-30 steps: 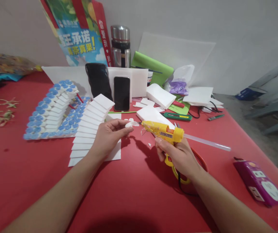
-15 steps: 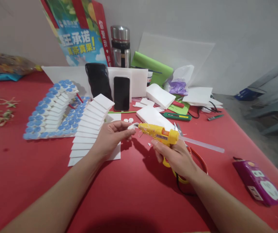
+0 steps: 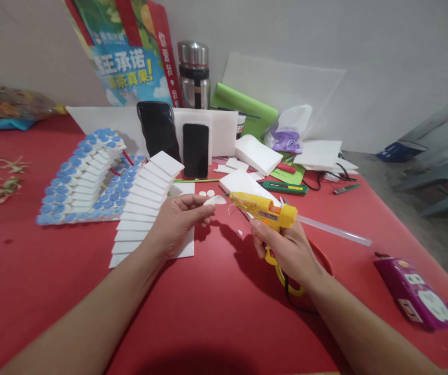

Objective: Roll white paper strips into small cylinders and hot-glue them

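Observation:
Between thumb and fingers, my left hand [image 3: 185, 219] pinches a small white piece [image 3: 216, 200] with a pointed end. My right hand [image 3: 282, 245] is wrapped round the handle of a yellow glue gun [image 3: 261, 207], with a clear glue stick [image 3: 333, 230] jutting from its back. The nozzle points left, a short gap from the white piece. Two small white discs [image 3: 210, 193] lie just behind my left fingers. Beside my left hand is a stepped row of white strips [image 3: 141, 208], partly covered by that hand.
A blue-and-white stepped model [image 3: 79, 182] stands left on the red table [image 3: 208, 312]. Behind are two phones [image 3: 196, 151], a steel flask [image 3: 195, 73] and white blocks [image 3: 259, 154]. A green cutter [image 3: 284, 187] lies behind the gun; a purple power box [image 3: 417, 294] sits right.
My right hand has drawn the glue gun to the right, so its nozzle has come away from the white piece. My left hand has barely moved, and more of the piece shows.

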The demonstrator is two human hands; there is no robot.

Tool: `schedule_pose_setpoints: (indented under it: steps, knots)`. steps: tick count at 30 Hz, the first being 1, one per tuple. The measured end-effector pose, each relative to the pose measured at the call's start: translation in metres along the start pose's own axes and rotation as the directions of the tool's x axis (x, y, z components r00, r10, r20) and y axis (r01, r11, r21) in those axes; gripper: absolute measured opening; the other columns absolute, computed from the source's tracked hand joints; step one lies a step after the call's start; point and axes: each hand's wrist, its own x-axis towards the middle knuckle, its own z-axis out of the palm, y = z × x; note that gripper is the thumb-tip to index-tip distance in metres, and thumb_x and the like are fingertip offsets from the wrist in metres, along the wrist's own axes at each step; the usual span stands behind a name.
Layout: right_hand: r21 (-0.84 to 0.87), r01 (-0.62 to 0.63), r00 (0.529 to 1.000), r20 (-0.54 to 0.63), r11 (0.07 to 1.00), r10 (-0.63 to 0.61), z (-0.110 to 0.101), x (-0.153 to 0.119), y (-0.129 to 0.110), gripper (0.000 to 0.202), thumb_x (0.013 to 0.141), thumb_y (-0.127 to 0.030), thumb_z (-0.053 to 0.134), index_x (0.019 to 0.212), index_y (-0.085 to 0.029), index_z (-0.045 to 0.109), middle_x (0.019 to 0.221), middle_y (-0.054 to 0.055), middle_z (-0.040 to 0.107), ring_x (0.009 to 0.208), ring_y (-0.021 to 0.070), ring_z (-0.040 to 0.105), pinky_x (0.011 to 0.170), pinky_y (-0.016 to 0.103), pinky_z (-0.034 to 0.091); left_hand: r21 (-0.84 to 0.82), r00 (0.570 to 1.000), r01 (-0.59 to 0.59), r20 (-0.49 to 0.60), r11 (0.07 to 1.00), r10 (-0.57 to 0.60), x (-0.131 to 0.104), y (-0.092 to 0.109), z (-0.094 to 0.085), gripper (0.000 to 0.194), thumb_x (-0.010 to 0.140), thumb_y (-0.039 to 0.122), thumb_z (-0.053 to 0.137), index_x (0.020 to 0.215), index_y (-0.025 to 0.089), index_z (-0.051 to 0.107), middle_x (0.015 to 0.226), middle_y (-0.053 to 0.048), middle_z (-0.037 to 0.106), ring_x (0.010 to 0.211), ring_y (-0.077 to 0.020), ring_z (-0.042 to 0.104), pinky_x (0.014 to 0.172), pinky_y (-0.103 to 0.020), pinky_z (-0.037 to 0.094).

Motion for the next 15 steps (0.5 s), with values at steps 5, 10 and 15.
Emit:
schedule_pose_setpoints:
  steps: [5, 10, 15]
  knots:
    - [0.025, 0.034, 0.997, 0.073, 0.999, -0.036, -0.0017, -0.0033, 0.0043, 0.051, 0.103, -0.045, 0.055, 0.058, -0.020, 0.053, 0.052, -0.001, 0.053, 0.051, 0.0119, 0.050, 0.054, 0.028, 0.039, -0.189, 0.996, 0.079, 0.045, 0.979, -0.072, 0.0027, 0.0043, -0.0040, 0.029, 0.063, 0.023, 0.097, 0.075, 0.007, 0.076, 0.073, -0.005, 0.070, 0.058, -0.0049, 0.056, 0.055, -0.012, 0.049]
    - [-0.006, 0.018, 0.994, 0.109, 1.000, -0.017, 0.0018, -0.0045, 0.0044, 0.052, 0.102, -0.047, 0.057, 0.058, -0.020, 0.051, 0.052, -0.002, 0.052, 0.050, 0.0112, 0.050, 0.052, 0.027, 0.039, -0.282, 0.985, 0.170, 0.078, 0.944, -0.154, 0.0002, 0.0070, -0.0025, 0.021, 0.068, 0.014, 0.093, 0.073, 0.006, 0.074, 0.075, -0.007, 0.068, 0.058, -0.0051, 0.056, 0.054, -0.013, 0.052]
    - [-0.017, 0.005, 0.996, 0.084, 1.000, -0.003, 0.0028, -0.0032, 0.0049, 0.054, 0.103, -0.047, 0.056, 0.056, -0.020, 0.051, 0.050, -0.001, 0.052, 0.049, 0.0113, 0.050, 0.053, 0.028, 0.041, -0.308, 0.976, 0.215, 0.090, 0.927, -0.196, -0.0024, 0.0065, -0.0007, 0.014, 0.073, 0.008, 0.087, 0.077, 0.005, 0.074, 0.077, -0.009, 0.070, 0.057, -0.0050, 0.057, 0.054, -0.012, 0.052]
